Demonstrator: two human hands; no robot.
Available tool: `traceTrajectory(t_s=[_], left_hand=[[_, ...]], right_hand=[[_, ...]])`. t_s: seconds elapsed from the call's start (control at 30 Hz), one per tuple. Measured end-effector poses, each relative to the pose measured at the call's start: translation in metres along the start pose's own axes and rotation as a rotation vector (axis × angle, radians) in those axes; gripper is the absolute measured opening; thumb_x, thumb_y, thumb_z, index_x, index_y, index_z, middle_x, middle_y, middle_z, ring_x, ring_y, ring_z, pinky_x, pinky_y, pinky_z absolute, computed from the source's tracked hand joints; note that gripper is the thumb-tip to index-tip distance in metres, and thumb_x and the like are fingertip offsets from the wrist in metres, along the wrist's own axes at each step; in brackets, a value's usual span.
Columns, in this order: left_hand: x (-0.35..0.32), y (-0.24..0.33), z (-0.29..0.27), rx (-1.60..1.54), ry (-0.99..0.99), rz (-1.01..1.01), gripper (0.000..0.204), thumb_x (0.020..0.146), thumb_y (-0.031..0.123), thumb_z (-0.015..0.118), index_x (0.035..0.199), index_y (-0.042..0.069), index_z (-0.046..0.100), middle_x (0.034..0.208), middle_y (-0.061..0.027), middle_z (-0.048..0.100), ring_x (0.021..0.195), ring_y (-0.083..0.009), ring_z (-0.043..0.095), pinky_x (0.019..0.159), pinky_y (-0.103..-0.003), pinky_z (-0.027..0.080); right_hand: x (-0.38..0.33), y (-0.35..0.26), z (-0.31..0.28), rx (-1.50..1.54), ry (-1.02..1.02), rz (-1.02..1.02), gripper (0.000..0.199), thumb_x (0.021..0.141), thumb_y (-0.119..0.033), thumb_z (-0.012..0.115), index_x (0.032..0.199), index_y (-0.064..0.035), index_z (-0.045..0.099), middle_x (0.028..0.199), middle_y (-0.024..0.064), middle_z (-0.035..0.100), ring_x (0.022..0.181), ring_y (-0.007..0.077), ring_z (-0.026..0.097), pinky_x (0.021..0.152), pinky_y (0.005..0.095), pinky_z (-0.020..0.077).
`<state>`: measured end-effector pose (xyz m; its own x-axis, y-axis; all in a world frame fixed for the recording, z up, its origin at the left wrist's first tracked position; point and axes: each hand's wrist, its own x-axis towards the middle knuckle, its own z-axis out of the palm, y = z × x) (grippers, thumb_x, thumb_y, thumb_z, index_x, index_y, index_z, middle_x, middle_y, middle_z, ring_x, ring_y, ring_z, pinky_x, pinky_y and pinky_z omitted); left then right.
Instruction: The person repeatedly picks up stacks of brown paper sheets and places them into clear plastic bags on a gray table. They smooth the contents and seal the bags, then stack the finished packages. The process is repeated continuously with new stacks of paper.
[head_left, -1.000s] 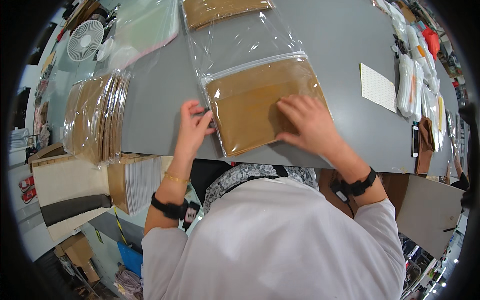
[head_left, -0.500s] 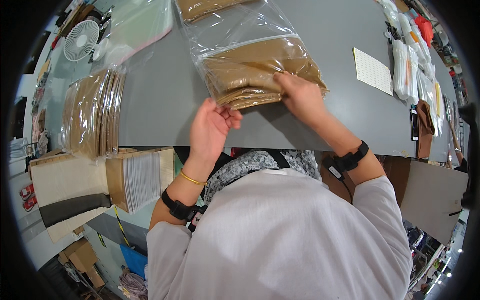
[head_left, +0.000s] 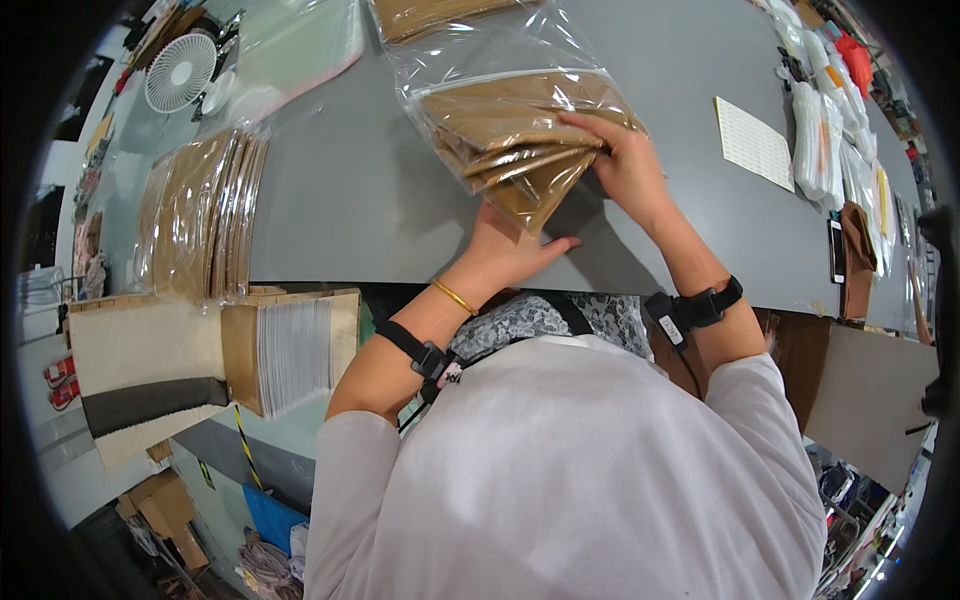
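Observation:
In front of me is a clear plastic bag (head_left: 520, 100) with a folded brown item inside, its near edge raised and its layers fanned. My right hand (head_left: 628, 165) grips the bag's right side, thumb on top and fingers beneath. My left hand (head_left: 510, 245) lies under the near corner with its thumb stretched out to the right; the bag hides its other fingers. Beyond, another bagged brown item (head_left: 440, 15) lies partly out of the picture.
A stack of bagged brown items (head_left: 200, 215) stands at the grey table's (head_left: 330, 220) left edge. Clear bags (head_left: 290, 50) lie behind it, near a white fan (head_left: 181, 73). To the right are a white label sheet (head_left: 755, 145), a phone (head_left: 836, 250) and rolled plastic bags (head_left: 815, 140).
My left hand has moved right and slid under the bag's near corner. The near edge has lifted and folded, spreading its layers. My right hand has shifted slightly right and keeps its grip.

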<state>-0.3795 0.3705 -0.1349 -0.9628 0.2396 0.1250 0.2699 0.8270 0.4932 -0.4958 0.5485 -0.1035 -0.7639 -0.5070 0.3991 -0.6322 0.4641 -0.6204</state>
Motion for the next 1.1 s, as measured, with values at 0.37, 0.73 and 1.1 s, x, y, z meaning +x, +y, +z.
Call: traceTrajectory(t_s=[0.37, 0.73, 1.1], left_hand=[[-0.006, 0.007, -0.003, 0.113, -0.051, -0.065, 0.101, 0.088, 0.064, 0.066, 0.151, -0.008, 0.035, 0.147, -0.0269, 0.046, 0.138, -0.0458, 0.042, 0.116, -0.053, 0.033], [-0.018, 0.009, -0.006, 0.122, -0.029, 0.042, 0.102, 0.086, 0.059, 0.071, 0.151, -0.012, 0.037, 0.163, -0.0322, 0.025, 0.155, -0.0468, 0.016, 0.127, -0.055, 0.012], [-0.023, 0.001, -0.008, 0.173, -0.066, 0.058, 0.097, 0.09, 0.063, 0.064, 0.151, -0.009, 0.04, 0.162, -0.0323, 0.027, 0.154, -0.0475, 0.017, 0.126, -0.056, 0.011]], right_hand=[[0.024, 0.011, 0.04, -0.496, 0.044, -0.422, 0.046, 0.085, -0.012, 0.063, 0.131, -0.0139, 0.064, 0.131, 0.0152, 0.067, 0.119, 0.039, 0.065, 0.098, 0.0433, 0.0556], [0.106, 0.037, 0.08, -0.591, 0.01, -0.37, 0.048, 0.089, -0.009, 0.059, 0.137, -0.0105, 0.06, 0.142, 0.0164, 0.059, 0.14, 0.0396, 0.048, 0.121, 0.051, 0.0352], [0.098, -0.008, 0.085, -0.676, -0.026, -0.228, 0.048, 0.09, -0.018, 0.067, 0.132, 0.0013, 0.053, 0.155, 0.0235, 0.045, 0.15, 0.0397, 0.034, 0.122, 0.0611, 0.0256]])
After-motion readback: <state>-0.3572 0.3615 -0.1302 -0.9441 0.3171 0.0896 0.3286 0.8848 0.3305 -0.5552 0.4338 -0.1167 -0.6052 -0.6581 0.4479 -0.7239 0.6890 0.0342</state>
